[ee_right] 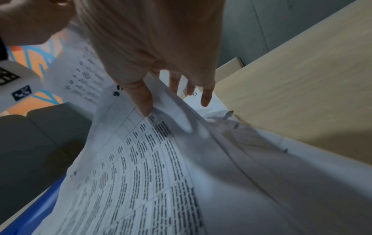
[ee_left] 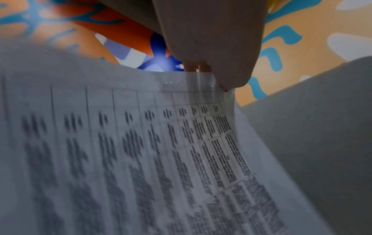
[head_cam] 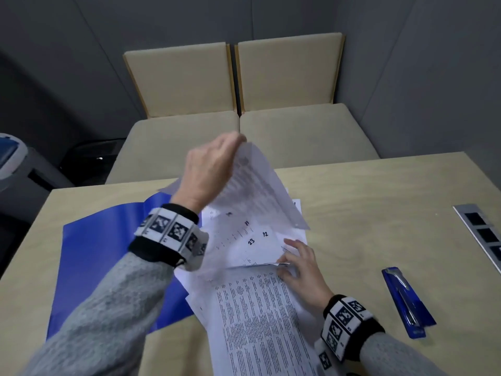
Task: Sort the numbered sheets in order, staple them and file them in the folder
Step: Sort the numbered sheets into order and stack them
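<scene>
Lifting a printed sheet [head_cam: 254, 185] off the pile, the left hand [head_cam: 208, 169] pinches its top edge high above the bench [head_cam: 379, 202], seen from the head camera. Under it lie loose numbered sheets [head_cam: 252, 240], some marked 23 and 12, spread over an open blue folder [head_cam: 92, 256]. The right hand [head_cam: 301, 267], fingers straight, presses flat on the pile's near edge. A blue stapler [head_cam: 406, 302] sits apart to the right, and two beige chairs [head_cam: 284, 77] stand beyond the bench.

From the left wrist, the thumb and fingertips [ee_left: 229, 63] are clamped on the top edge of the blurred sheet [ee_left: 141, 151], which hangs down and fills most of the frame, hiding the bench below.

From the right wrist, spread fingers [ee_right: 145, 98] rest on a table-printed sheet [ee_right: 151, 167] that curves across the view, with the blue folder's edge [ee_right: 36, 206] below it and bare bench [ee_right: 302, 95] to the right.
</scene>
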`<state>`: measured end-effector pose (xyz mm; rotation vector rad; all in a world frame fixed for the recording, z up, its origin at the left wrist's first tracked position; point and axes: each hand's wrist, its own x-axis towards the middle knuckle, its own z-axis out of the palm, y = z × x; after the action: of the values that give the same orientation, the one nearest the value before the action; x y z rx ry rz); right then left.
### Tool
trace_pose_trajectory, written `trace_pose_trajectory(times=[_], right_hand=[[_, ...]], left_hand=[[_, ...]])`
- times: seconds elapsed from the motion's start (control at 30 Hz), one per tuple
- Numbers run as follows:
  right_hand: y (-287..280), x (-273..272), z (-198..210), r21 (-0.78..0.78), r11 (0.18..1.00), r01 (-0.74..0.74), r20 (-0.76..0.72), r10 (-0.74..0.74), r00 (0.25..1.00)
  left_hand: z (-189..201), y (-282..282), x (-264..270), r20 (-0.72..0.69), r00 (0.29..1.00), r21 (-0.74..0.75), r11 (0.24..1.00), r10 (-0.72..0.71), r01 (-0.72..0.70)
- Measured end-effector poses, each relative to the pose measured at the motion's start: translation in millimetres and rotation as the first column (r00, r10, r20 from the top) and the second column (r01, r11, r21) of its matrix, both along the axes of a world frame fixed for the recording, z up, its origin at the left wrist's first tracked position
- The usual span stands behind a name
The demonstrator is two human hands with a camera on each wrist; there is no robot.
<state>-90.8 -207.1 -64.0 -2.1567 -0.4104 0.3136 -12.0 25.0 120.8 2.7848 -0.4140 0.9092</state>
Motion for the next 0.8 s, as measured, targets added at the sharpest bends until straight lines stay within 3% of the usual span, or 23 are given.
trace_pose_trajectory(times=[0.13,0.23,0.4,0.5,0.6,0.7,0.8], right_hand=[[-2.5,0.1,9.0,0.12,0.992,0.03,-0.003,-0.03,1.0],[-3.2,0.5,21.2,0.158,0.987,0.034,0.012,-0.037,0.999],[4.1,-1.6,66.2,0.163,0.986,0.034,0.061,-0.044,0.997],[11.6,1.8,94.1,0.162,0.987,-0.007,0.145,-0.017,0.989],[17.1,9.1,113.0,0.221,0.975,-0.023,0.155,-0.012,0.988],[20.1,24.0,122.6,0.286,0.958,-0.008,0.086,-0.018,0.996],[28.1,39.4,125.0,0.395,0.918,0.047,-0.11,-0.004,0.994]], left_hand=[[52.3,20.1,-0.6,0.047,0.996,-0.228,0.97,-0.073,0.082],[78.8,34.0,4.2,0.108,0.992,-0.268,0.959,-0.069,0.096],[96.6,38.3,12.9,-0.092,0.98,-0.238,0.96,-0.175,0.149],[89.8,31.6,23.4,-0.277,0.932,-0.246,0.954,-0.236,0.169],[68.6,24.9,34.4,-0.445,0.838,-0.325,0.929,-0.315,0.177],[31.5,14.8,37.1,-0.558,0.718,-0.43,0.884,-0.417,0.18],[-10.4,1.1,31.6,-0.616,0.623,-0.516,0.845,-0.482,0.143]])
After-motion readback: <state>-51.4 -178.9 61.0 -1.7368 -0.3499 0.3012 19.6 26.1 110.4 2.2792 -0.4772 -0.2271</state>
